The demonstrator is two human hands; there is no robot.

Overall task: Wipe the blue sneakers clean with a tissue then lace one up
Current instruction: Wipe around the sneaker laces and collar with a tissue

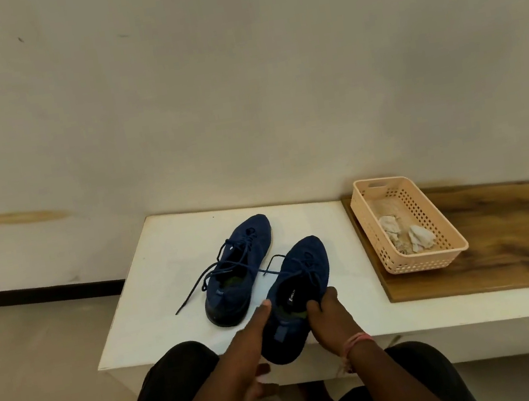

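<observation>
Two dark blue sneakers lie on the white table [160,272], toes pointing away from me. The left sneaker [237,267] rests flat with its laces loose and trailing to the left. The right sneaker [302,270] has its heel hanging over the table's front edge. My left hand [253,337] holds that heel, thumb along the shoe's left side and fingers underneath. My right hand [326,312] grips the right side of its collar, fingers curled over the opening. Crumpled tissues [421,238] lie in a basket to the right; neither hand holds one.
A peach perforated plastic basket [418,264] stands on a wooden board [512,240] at the table's right. A plain wall rises behind. My knees in dark trousers are just under the table's front edge. Grey floor lies to the left.
</observation>
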